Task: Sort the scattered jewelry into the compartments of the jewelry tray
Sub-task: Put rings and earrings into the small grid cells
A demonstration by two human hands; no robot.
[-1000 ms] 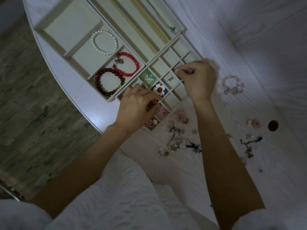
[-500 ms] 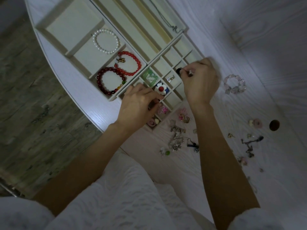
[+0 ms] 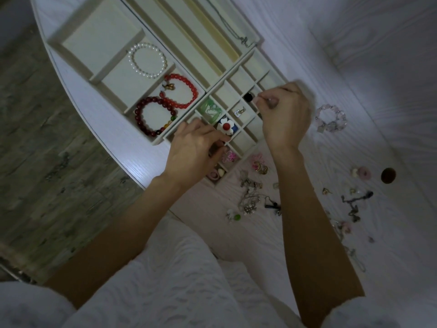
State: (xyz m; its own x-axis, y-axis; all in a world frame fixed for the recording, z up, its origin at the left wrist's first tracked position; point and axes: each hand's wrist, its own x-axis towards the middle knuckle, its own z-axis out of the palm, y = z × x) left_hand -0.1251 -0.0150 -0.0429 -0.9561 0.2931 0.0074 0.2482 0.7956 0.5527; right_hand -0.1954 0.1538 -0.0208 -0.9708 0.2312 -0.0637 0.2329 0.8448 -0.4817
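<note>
both hands (image 3: 285, 116) pinch small pieces over the jewelry tray's (image 3: 151, 144) small compartments.

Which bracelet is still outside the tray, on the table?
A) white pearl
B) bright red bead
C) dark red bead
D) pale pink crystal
D: the pale pink crystal bracelet lies on the table beyond the right hand, while the pearl bracelet and both red bracelets sit in tray compartments.
</note>
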